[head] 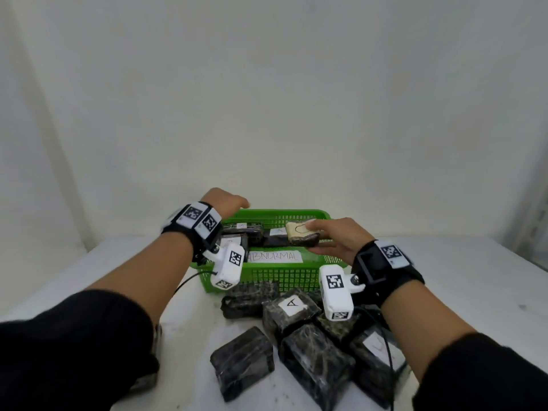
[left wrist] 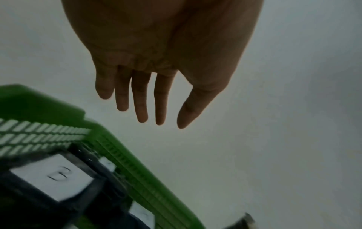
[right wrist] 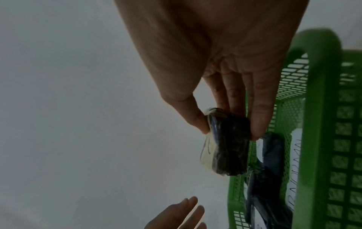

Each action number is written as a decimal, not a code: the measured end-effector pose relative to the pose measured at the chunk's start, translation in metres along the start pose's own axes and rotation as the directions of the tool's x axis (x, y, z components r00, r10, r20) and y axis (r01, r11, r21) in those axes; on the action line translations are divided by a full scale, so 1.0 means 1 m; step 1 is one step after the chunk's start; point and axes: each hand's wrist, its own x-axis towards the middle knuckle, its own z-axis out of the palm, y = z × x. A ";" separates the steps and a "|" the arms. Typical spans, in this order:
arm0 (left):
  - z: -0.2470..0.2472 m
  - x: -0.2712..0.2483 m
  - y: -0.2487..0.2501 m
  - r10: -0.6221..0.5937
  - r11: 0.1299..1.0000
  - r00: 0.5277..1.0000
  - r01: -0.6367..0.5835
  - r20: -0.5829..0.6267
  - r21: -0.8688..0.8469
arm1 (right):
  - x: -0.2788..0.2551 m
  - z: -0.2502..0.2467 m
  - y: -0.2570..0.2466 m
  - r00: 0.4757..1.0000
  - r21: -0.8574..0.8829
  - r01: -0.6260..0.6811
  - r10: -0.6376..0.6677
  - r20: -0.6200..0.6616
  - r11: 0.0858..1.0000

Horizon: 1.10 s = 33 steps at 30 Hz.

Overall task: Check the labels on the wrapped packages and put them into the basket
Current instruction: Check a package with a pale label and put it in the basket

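A green mesh basket (head: 296,278) stands on the white table, with a paper sign reading ABNORMAL (head: 274,257) inside its front wall. Several dark wrapped packages lie in it, one with a white label (left wrist: 53,176). My right hand (head: 335,237) pinches a small dark package (head: 302,234) between thumb and fingers above the basket's right side; its label shows a C-like mark. In the right wrist view the package (right wrist: 227,147) hangs beside the basket rim (right wrist: 311,124). My left hand (head: 228,201) hovers over the basket's back left corner, fingers straight (left wrist: 141,100), holding nothing.
Several more dark wrapped packages lie on the table in front of the basket, one labelled A (head: 292,304), one large unlabelled block (head: 241,361) nearer me. A pale wall rises just behind the basket. Bare table stretches left and right.
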 end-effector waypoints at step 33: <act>-0.010 0.042 -0.066 -0.087 0.456 0.914 -0.318 0.397 0.831 | 0.074 0.150 0.031 0.971 -0.784 -0.029 0.205 0.126 0.620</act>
